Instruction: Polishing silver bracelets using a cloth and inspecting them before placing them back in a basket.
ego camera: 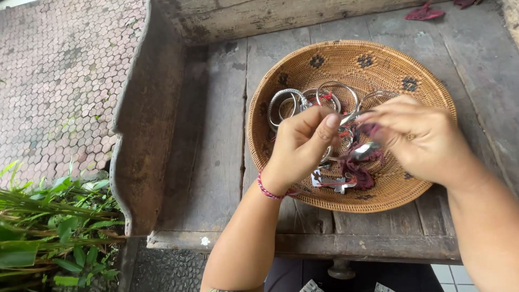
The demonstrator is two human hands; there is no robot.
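Soft, even daylight, likely overcast: no hard shadows, only faint shade under the round woven rattan basket [303,70] on the weathered grey wooden surface [216,162]. Exposure was balanced, slightly flat. Small glints showed on the silver metal bangles [292,100]. Mostly sharp; slight motion blur on the right hand [419,138] fingertips. Mild wide-angle bending at the edges, with the hexagon-tiled paving [59,75] curving at the left.

No packages, labels, signs, screens — none visible.

Weathered wooden bench [216,162], green plants [48,227], hexagonal paving [59,70]
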